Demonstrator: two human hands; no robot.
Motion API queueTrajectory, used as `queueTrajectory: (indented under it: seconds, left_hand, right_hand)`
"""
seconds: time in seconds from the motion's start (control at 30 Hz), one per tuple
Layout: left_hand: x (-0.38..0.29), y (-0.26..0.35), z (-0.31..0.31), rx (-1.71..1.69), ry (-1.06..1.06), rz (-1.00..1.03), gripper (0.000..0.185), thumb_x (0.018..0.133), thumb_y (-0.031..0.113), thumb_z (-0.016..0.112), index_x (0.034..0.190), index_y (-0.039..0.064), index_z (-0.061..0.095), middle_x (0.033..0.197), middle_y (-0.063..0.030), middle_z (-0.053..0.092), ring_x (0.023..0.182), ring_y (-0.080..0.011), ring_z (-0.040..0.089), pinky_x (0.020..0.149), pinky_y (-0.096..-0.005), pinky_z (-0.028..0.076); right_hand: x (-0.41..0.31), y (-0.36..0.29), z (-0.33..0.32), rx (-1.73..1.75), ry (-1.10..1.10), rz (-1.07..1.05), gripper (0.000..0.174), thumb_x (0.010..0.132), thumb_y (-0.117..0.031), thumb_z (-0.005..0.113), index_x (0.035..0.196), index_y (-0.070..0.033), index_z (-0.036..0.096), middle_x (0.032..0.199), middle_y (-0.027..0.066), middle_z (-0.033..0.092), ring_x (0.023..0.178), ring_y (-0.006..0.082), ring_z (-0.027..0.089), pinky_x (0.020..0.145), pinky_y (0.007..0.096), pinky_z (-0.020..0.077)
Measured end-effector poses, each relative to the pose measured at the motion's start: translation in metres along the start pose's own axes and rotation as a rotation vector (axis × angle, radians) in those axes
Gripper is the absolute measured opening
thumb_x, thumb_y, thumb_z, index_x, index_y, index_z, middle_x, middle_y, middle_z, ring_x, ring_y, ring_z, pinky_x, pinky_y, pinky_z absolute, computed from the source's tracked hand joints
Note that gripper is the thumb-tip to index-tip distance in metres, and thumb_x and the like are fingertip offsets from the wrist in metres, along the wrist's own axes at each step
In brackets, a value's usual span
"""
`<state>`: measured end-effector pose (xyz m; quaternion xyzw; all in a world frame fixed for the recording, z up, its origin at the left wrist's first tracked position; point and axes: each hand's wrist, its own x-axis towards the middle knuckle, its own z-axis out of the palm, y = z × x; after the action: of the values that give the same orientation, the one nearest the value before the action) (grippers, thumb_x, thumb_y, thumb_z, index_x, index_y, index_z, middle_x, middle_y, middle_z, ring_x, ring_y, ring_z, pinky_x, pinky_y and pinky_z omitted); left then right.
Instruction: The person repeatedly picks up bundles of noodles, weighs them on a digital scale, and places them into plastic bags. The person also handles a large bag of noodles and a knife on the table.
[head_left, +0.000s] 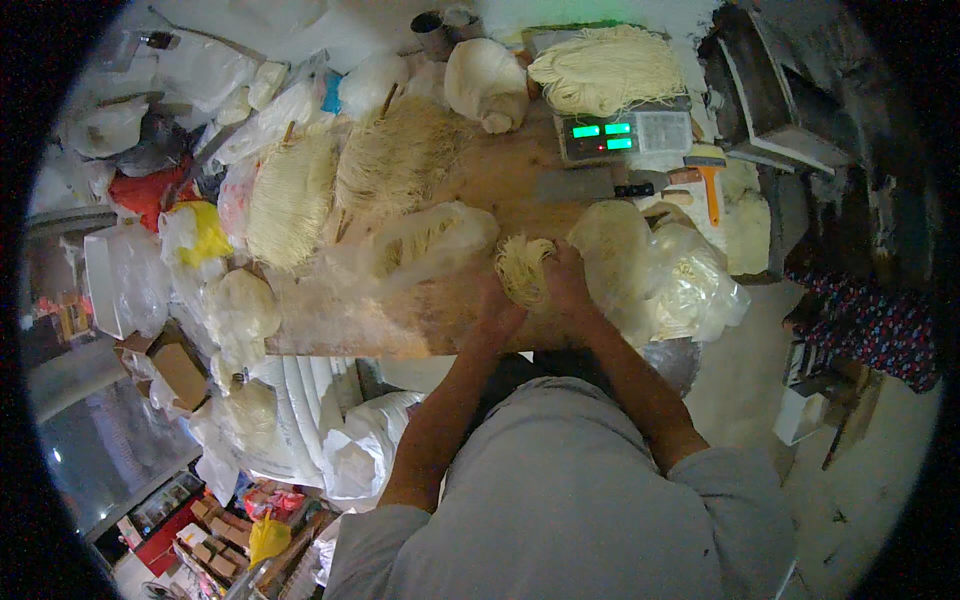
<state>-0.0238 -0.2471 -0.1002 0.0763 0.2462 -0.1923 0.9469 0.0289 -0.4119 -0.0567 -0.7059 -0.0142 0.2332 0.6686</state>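
Between my two hands, near the front edge of the wooden table (420, 330), is a loose bundle of pale noodles (523, 270). My right hand (568, 274) grips its right side. My left hand (501, 304) is at its lower left, blurred, its fingers hard to make out. Left of the bundle lies a clear plastic bag (472, 221) with noodles in it. To the right are another noodle-filled bag (611, 240) and a shiny plastic bag (701, 285). Farther back left, hanks of thin noodles (296, 199) lie near sticks.
A digital scale (600, 142) bears a noodle heap (611, 67) at the back right. A broad-bladed knife (577, 185) and an orange-handled scraper (711, 187) lie in front. White sacks (307, 412) stand below the table's left side. Patterned cloth (870, 322) shows at right.
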Motion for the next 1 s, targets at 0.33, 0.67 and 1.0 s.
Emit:
queueTrajectory:
  seconds: [0.33,0.67,1.0]
  left_hand:
    - [-0.039,0.006,0.111,0.888,0.254,0.186,0.053,0.106,0.046,0.044,0.143,0.009,0.047,0.128,-0.011,0.06,0.117,-0.0249,0.06,0.099,-0.0379,0.05]
    - [-0.139,0.164,0.075,1.693,0.769,1.376,0.07,0.089,0.015,0.076,0.149,0.0,0.043,0.136,-0.0167,0.055,0.134,-0.0326,0.049,0.113,-0.0446,0.04]
    - [-0.145,0.278,0.045,0.727,0.254,0.424,0.032,0.101,0.02,0.065,0.117,-0.007,0.065,0.074,-0.0021,0.056,0.064,-0.0138,0.053,0.064,-0.0308,0.044]
  right_hand:
    - [-0.014,-0.066,0.069,-0.325,0.498,-0.172,0.053,0.09,-0.018,0.075,0.135,0.002,0.055,0.125,0.0211,0.067,0.115,0.0326,0.065,0.098,0.0412,0.0528]
    - [0.094,-0.077,0.088,-0.716,0.071,-0.188,0.052,0.089,-0.025,0.078,0.128,0.004,0.06,0.103,0.0184,0.072,0.091,0.0346,0.069,0.081,0.0458,0.0572]
    - [0.194,0.048,0.227,-0.932,-0.288,-0.231,0.052,0.092,-0.043,0.068,0.116,0.004,0.066,0.09,0.0261,0.069,0.089,0.0459,0.067,0.084,0.0554,0.0525]
